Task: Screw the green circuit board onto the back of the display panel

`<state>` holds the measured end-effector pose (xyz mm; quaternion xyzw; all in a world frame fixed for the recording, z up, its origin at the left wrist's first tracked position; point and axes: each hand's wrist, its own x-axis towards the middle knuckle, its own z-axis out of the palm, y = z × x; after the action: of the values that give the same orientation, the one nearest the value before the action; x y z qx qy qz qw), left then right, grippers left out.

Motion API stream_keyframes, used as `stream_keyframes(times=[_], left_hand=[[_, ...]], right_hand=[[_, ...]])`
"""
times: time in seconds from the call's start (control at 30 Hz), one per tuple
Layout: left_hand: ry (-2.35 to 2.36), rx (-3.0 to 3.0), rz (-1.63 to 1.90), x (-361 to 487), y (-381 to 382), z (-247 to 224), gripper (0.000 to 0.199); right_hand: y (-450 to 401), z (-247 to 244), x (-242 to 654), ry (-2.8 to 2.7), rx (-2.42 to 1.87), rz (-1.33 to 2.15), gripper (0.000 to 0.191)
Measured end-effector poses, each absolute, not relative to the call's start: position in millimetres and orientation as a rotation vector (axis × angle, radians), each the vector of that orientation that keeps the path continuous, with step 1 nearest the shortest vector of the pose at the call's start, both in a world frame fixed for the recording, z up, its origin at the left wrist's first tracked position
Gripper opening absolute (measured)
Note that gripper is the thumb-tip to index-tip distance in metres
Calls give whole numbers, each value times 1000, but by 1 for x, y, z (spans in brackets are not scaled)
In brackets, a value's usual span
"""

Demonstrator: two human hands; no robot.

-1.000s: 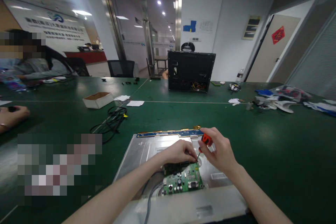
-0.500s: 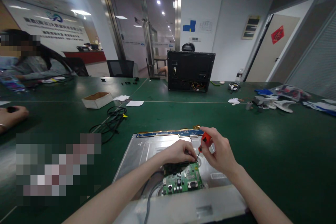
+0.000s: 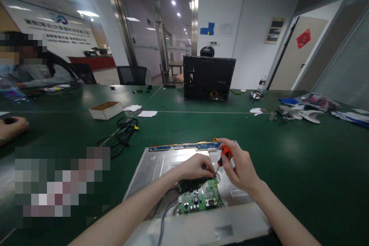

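A metal-backed display panel (image 3: pixel 147 173) lies on the table before me, with a green circuit board (image 3: pixel 198 198) near its lower middle. In my right hand (image 3: pixel 240 167) is a red and black screwdriver (image 3: pixel 226 155), tilted, its tip down at the board's upper right corner. My left hand (image 3: pixel 197 167) is closed, fingertips pinched beside that tip; what they hold, if anything, is too small to make out. A narrow blue circuit strip (image 3: pixel 178 147) runs along the panel's far edge. Below the board, a grey cable (image 3: pixel 163 219) crosses a pale cover strip (image 3: pixel 201 223).
Left of the panel lie a coiled black cable (image 3: pixel 122 134) and an open box (image 3: pixel 106 110). An upright black monitor housing (image 3: pixel 209 78) stands farther back. Papers and plastic bags (image 3: pixel 319 102) are at the right. Another person's hand (image 3: pixel 14 127) rests at the left edge.
The screwdriver's handle has turned slightly and my right fingers have shifted around it. My left hand and the board look nearly still.
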<state>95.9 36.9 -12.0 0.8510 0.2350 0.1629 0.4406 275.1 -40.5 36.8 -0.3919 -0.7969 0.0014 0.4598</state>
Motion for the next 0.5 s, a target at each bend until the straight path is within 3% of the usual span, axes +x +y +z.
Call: stream_keyframes(times=[0.4, 0.5], left_hand=[[576, 2114, 399, 96, 35, -9, 11], [579, 2115, 399, 96, 35, -9, 11]], right_hand=[[-34, 31, 275, -1947, -957, -176, 23], [-36, 33, 276, -1973, -996, -121, 30]])
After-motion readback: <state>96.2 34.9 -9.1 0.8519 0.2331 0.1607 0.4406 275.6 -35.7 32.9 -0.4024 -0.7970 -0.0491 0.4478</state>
